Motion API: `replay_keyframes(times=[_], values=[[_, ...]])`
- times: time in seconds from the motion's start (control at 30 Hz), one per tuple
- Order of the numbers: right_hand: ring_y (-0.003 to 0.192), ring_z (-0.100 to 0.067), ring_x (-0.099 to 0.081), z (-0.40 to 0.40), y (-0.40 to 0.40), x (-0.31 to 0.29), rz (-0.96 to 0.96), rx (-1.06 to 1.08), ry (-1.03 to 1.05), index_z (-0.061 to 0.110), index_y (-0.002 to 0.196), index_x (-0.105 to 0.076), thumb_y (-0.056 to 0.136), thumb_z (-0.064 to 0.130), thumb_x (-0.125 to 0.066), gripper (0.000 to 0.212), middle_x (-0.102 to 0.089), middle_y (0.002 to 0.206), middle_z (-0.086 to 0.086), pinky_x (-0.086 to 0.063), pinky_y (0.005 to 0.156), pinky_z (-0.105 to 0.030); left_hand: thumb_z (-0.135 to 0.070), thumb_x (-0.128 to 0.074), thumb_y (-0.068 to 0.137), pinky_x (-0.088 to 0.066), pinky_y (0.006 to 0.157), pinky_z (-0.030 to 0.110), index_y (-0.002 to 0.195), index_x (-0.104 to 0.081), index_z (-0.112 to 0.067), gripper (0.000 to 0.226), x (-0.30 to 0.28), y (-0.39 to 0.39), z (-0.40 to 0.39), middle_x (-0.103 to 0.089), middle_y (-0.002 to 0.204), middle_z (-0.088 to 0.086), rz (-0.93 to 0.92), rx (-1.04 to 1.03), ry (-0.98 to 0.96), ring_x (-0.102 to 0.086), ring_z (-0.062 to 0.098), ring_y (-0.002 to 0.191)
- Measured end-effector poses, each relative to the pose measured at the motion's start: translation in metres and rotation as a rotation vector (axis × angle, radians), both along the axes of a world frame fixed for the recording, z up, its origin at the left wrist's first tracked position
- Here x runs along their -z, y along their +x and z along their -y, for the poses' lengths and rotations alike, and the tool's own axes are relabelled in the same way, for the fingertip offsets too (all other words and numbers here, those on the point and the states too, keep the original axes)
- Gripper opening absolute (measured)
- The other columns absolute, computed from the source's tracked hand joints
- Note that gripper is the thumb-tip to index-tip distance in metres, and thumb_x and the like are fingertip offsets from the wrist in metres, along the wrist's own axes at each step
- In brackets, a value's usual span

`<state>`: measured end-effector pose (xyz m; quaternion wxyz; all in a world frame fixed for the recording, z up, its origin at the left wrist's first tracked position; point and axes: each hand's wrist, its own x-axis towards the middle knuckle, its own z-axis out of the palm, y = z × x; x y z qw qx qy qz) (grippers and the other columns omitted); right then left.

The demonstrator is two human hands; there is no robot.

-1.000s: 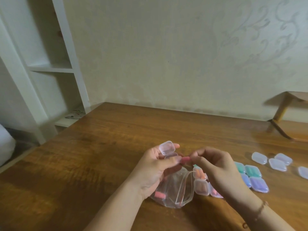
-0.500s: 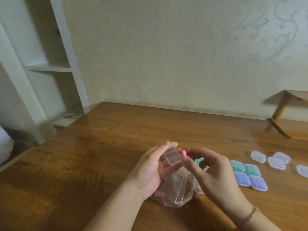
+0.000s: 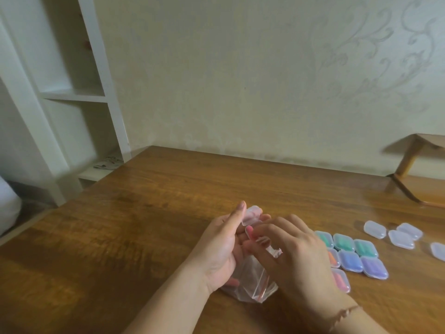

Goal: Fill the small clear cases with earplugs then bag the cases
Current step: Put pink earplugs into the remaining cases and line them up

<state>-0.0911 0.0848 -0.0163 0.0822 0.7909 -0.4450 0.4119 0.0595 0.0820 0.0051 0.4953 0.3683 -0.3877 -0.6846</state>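
At lower centre of the frame, 1 open clear case (image 3: 250, 215) is held in the left hand (image 3: 220, 249), its lid tilted up toward the wall. 1 pink earplug (image 3: 249, 231) is pinched by the right hand (image 3: 293, 249), its long axis running roughly upright. Under both hands, 1 clear bag (image 3: 250, 283) lies on the desk (image 3: 144, 213). At the right, 7 filled cases (image 3: 350, 260) are seen, partly hidden by the right hand, and 4 empty cases (image 3: 401, 238) lie further right. White shelves (image 3: 72, 92) stand at upper left.

wooden table (image 3: 168, 201), white shelf (image 3: 74, 95), patterned wall (image 3: 240, 68)
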Motion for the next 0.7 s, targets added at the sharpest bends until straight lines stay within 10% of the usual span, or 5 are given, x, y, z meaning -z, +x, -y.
replay_keyframes(times=[0.3,0.43,0.57,0.7], values=[[0.072,-0.006,-0.055,-0.007,-0.010,-0.015,0.129,-0.069,0.088,0.029,0.079,-0.068,0.085,0.037,-0.065,0.010,-0.060,0.077,0.018,-0.045,0.059,-0.024,-0.045,-0.050,0.096,-0.056,0.092,0.039,0.119,-0.068,-0.011,0.045,0.000,0.003,0.002,-0.074,0.112,0.009,0.027,-0.075,0.040,-0.071,0.022,0.103],[0.054,-0.010,-0.049,-0.014,-0.030,-0.037,-0.197,-0.013,0.379,0.030,0.057,-0.058,0.066,0.044,-0.047,0.020,-0.054,0.053,0.013,-0.035,0.044,-0.020,-0.045,-0.048,0.097,-0.055,0.094,0.040,0.118,-0.066,-0.010,0.044,-0.002,0.006,0.008,-0.075,0.111,0.008,-0.035,-0.173,0.134,-0.072,0.022,0.103],[0.068,-0.001,-0.057,-0.018,-0.028,-0.034,-0.411,-0.113,0.570,0.045,0.077,-0.064,0.080,0.045,-0.052,0.012,-0.064,0.072,0.021,-0.049,0.060,-0.018,-0.038,-0.058,0.096,-0.059,0.088,0.038,0.116,-0.064,-0.008,0.037,0.000,0.010,0.015,-0.074,0.112,0.012,-0.133,-0.243,0.208,-0.073,0.024,0.099],[0.055,-0.004,-0.040,-0.017,-0.003,-0.008,-0.276,-0.108,0.445,0.045,0.084,-0.050,0.068,0.052,-0.047,0.017,-0.055,0.058,0.016,-0.025,0.042,-0.010,-0.008,-0.060,0.096,-0.059,0.088,0.035,0.130,-0.058,-0.009,0.034,0.007,0.011,0.018,-0.070,0.119,0.011,-0.020,-0.223,0.158,-0.072,0.022,0.103]])
